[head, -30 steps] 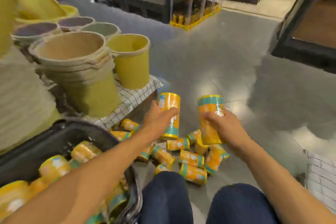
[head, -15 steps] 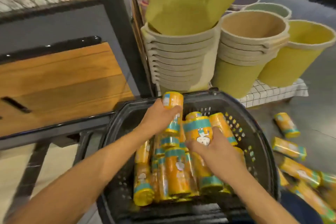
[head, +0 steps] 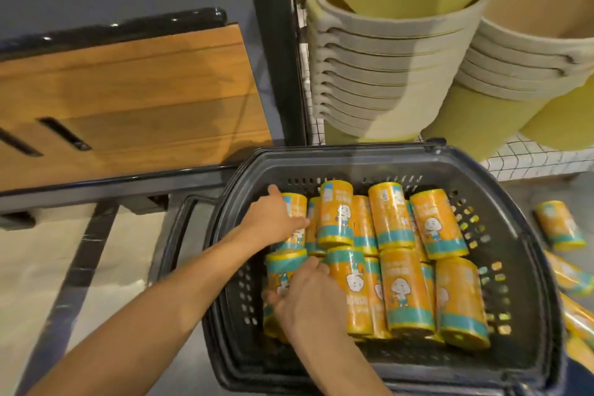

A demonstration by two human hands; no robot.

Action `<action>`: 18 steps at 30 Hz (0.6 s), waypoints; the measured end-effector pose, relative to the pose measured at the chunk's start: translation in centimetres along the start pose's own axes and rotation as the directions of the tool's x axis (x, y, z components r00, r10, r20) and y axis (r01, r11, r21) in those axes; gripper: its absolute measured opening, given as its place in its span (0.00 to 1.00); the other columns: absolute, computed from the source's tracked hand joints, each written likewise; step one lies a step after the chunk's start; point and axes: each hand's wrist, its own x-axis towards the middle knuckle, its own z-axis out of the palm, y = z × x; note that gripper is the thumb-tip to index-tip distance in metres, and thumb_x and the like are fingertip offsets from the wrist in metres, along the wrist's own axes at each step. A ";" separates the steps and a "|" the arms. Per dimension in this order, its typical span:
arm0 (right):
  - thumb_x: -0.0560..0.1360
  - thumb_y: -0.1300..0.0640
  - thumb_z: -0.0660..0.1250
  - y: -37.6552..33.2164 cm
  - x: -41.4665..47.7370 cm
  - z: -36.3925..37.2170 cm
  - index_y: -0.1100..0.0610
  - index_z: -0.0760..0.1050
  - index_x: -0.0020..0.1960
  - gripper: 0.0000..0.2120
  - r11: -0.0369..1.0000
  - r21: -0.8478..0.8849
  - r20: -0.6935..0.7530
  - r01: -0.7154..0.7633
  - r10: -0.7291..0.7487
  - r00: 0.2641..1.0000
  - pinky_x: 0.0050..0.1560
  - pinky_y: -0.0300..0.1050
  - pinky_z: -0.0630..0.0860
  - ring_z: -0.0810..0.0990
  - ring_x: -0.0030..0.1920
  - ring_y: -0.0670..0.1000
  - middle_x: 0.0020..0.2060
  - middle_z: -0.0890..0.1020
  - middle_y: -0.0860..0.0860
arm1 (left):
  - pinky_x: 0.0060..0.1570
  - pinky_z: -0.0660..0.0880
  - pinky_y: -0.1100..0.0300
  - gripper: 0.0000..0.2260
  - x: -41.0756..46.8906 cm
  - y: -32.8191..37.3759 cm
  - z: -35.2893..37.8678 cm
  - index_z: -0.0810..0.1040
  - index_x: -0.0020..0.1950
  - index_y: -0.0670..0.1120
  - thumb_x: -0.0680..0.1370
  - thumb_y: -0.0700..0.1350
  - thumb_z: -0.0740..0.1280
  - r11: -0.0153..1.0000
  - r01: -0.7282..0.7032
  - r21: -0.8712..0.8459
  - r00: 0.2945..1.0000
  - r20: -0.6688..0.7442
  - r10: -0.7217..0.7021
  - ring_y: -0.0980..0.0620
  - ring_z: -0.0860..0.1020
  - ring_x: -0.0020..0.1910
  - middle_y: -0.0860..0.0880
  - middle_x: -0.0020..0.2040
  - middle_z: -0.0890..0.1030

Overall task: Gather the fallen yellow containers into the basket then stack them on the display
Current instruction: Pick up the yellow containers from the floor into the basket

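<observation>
A black plastic basket (head: pixel 353 161) stands on the floor, holding several yellow containers (head: pixel 401 292) with teal bands, lying in two rows. My left hand (head: pixel 273 222) reaches into the basket's far left corner and wraps a yellow container (head: pixel 297 206) there. Closer to me, my right hand (head: pixel 308 296) grips another yellow container (head: pixel 283 267) at the near left, pressed in among the others. More fallen containers (head: pixel 559 225) lie on the floor right of the basket.
Stacks of yellow and beige felt buckets (head: pixel 385 74) stand just behind the basket on a white grid cloth (head: pixel 530 157). A black post (head: pixel 273 42) and a wooden display panel (head: pixel 128 100) are at the left. The basket's handle (head: pixel 180 235) lies folded down on its left.
Both hands carried containers from the floor pile over to the basket and have lowered them among the others on the basket's left side. The view has swung left and down.
</observation>
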 end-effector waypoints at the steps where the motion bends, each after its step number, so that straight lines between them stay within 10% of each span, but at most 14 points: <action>1: 0.74 0.32 0.69 -0.2 0.1 0.3 0.57 0.63 0.68 0.37 1.000 -0.011 0.016 -0.004 0.004 1.000 0.60 0.46 0.76 0.79 0.61 0.53 0.63 0.76 0.53 | 0.53 0.77 0.50 0.46 0.2 -0.2 0.1 0.62 0.75 0.41 0.70 0.66 0.76 1.000 -0.002 0.022 1.000 0.015 0.002 0.40 0.79 0.63 0.41 0.67 0.78; 12: 0.75 0.28 0.63 0.3 -0.1 1.0 0.63 0.54 0.79 0.49 1.000 -0.013 -0.021 -0.024 0.024 0.999 0.58 0.46 0.76 0.80 0.62 0.52 0.66 0.76 0.53 | 0.53 0.76 0.47 0.36 0.6 -0.6 0.2 0.58 0.73 0.41 0.78 0.60 0.71 0.999 -0.033 -0.022 0.999 -0.009 0.032 0.38 0.80 0.60 0.40 0.65 0.79; 18: 0.80 0.39 0.66 0.4 0.2 0.6 0.54 0.66 0.69 0.25 0.999 -0.018 -0.108 0.039 -0.040 0.993 0.53 0.46 0.78 0.82 0.58 0.52 0.63 0.77 0.51 | 0.45 0.71 0.51 0.30 0.7 -0.2 0.0 0.63 0.67 0.44 0.77 0.62 0.71 0.983 -0.175 0.053 0.981 -0.075 0.179 0.40 0.81 0.54 0.42 0.58 0.81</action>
